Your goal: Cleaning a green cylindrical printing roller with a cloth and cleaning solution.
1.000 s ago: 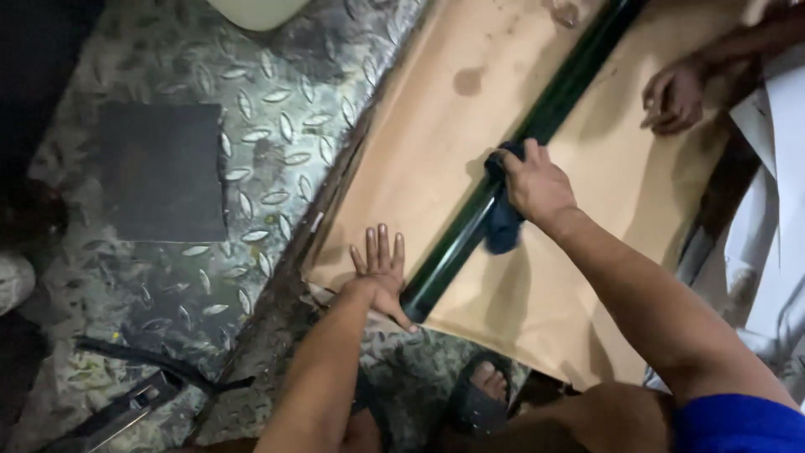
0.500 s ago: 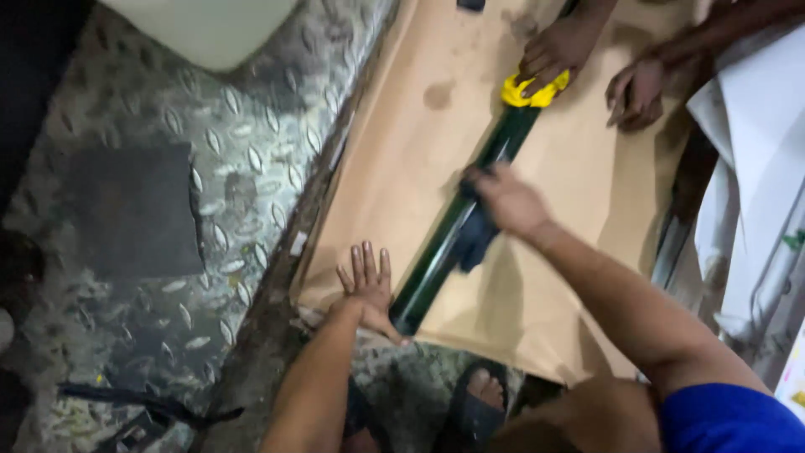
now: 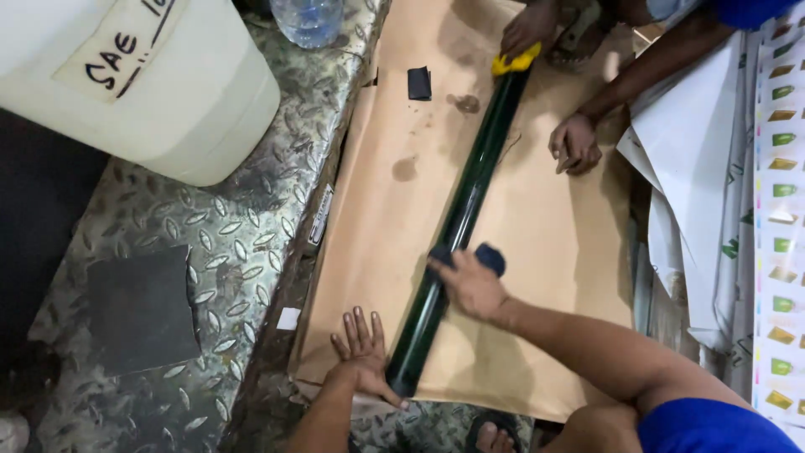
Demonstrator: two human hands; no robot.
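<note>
Fingers (image 3: 362, 335) flat beside green tube (image 3: 457, 231), white-labelled jug (image 3: 142, 80) apart.

— Where does our right hand (image 3: 471, 285) sit?
— On the pipe (image 3: 459, 226), over a cloth (image 3: 490, 256). The pipe lies on the paper sheet (image 3: 553, 243).
— And left of that grip?
— Our left hand (image 3: 362, 352), flat at the pipe's near end. Beyond the grip, a co-worker's hands (image 3: 575, 143) at the far end.
</note>
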